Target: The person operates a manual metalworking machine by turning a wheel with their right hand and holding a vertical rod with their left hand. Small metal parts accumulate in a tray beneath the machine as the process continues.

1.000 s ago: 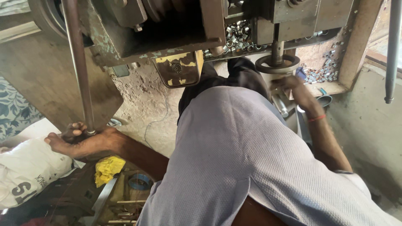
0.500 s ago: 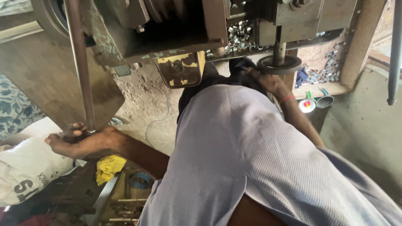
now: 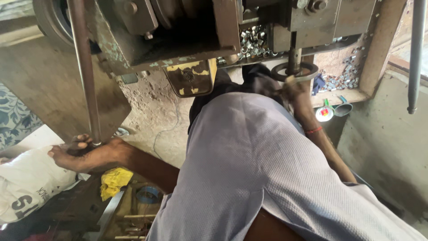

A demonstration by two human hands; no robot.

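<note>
My left hand (image 3: 84, 154) reaches out at the lower left, its fingers curled round the bottom end of a long metal lever rod (image 3: 82, 71) that rises to the top of the view. My right hand (image 3: 295, 89), with a red thread at the wrist, is stretched up to a dark metal ring (image 3: 307, 70) under the spindle (image 3: 294, 56) of an old press machine (image 3: 187, 31). The fingertips touch the ring's front edge, and what they hold is hidden. My grey shirt (image 3: 249, 160) fills the middle.
Small shiny metal parts (image 3: 252, 38) are heaped on the machine bed and on a ledge (image 3: 345, 80) at the right. A white sack (image 3: 26, 183), a yellow cloth (image 3: 113, 180), a roll of blue tape (image 3: 149, 194) and a second rod (image 3: 414, 53) are around me.
My right hand has risen from lower down beside the machine to the ring under the spindle. My left hand has stayed on the lever rod.
</note>
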